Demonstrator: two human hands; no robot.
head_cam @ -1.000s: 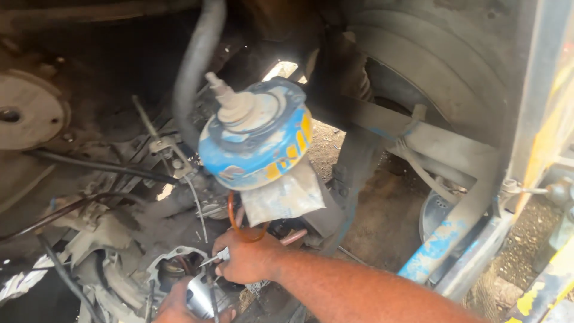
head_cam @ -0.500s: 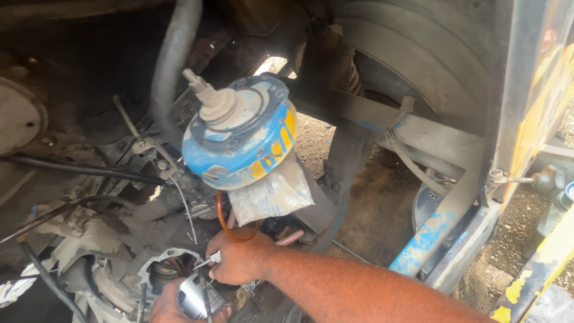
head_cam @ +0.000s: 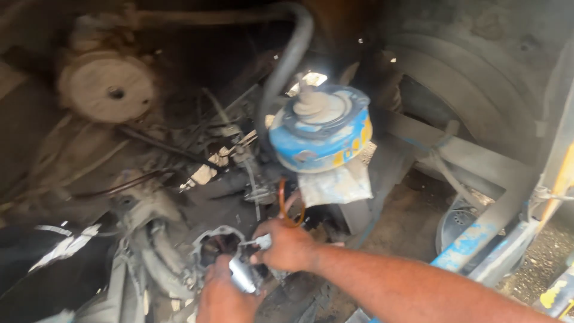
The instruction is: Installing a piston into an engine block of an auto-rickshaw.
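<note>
Upper left: pale round disc (head_cam: 106, 88) on the grimy chassis; dark rods and cables crowd the space below it. Lower centre: left hand (head_cam: 222, 297), fingers curled round a shiny metal cylinder (head_cam: 242, 275), beside a round housing opening (head_cam: 218, 245); contents blurred. Right hand (head_cam: 286, 245) pinches a small silvery part (head_cam: 261, 241). Above, blue-and-yellow drum (head_cam: 323, 133) and black hose (head_cam: 287, 66) overhang, leaving little room. Right: blue-flecked frame bar (head_cam: 472, 239).

A short shiny silver metal cylinder (head_cam: 242, 275), tilted, sits low in the engine bay just beside a round dark engine opening with a pale ring (head_cam: 216, 245).
</note>
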